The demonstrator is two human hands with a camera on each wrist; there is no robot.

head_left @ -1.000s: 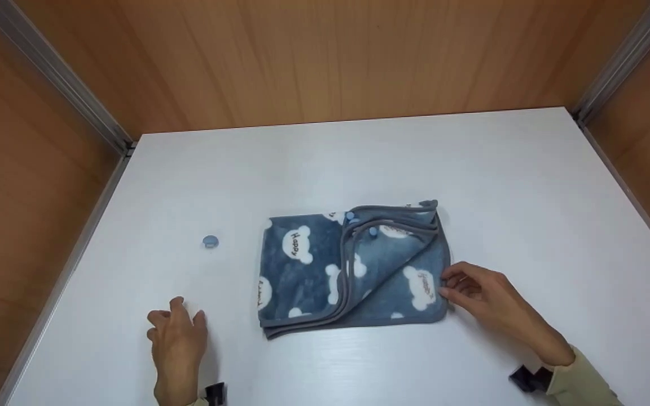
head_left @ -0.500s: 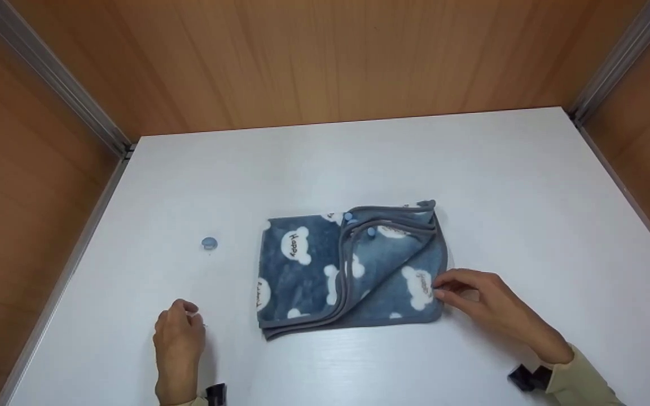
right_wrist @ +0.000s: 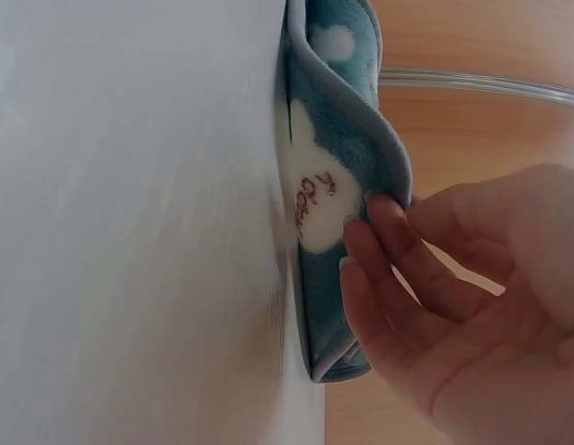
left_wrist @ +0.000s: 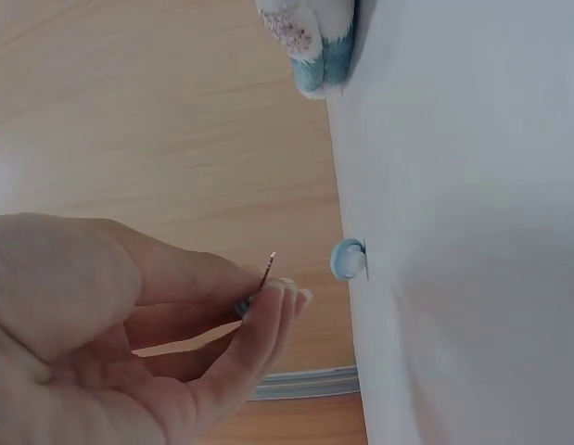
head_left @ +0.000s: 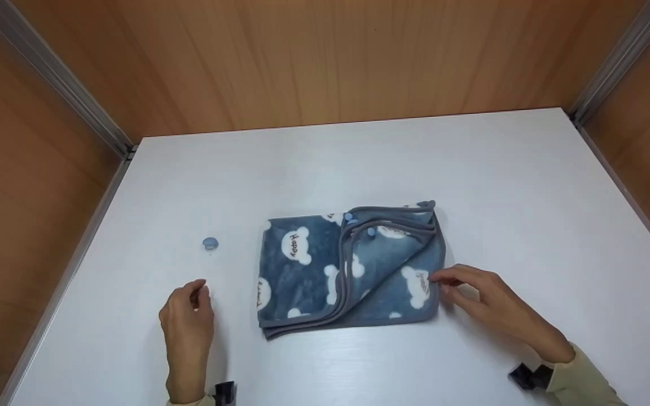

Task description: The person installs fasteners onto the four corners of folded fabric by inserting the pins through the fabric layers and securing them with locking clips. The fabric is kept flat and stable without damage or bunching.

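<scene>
A folded blue fleece blanket (head_left: 302,282) with white bear shapes and grey edging lies mid-table. Its upper layer is turned back diagonally on the right. My right hand (head_left: 486,299) pinches the right edge, and in the right wrist view the edging (right_wrist: 389,153) rises between thumb and fingers. Left of the blanket, my left hand (head_left: 187,327) is over the table. Its thumb and fingers pinch a small pin (left_wrist: 268,269) with a thin needle sticking out and a bit of blue at its base, the rest hidden.
A blue mushroom-shaped pin (head_left: 210,243) stands on the white table (head_left: 336,163) beyond my left hand. Two similar blue heads, one upper (head_left: 349,216) and one lower (head_left: 372,232), sit along the blanket's fold. Wooden panels (head_left: 325,62) border the back and sides.
My left hand has gone from spread fingers to a pinch, moving slightly right and forward. My right hand has shifted its fingers a little inward over the blanket's edge.
</scene>
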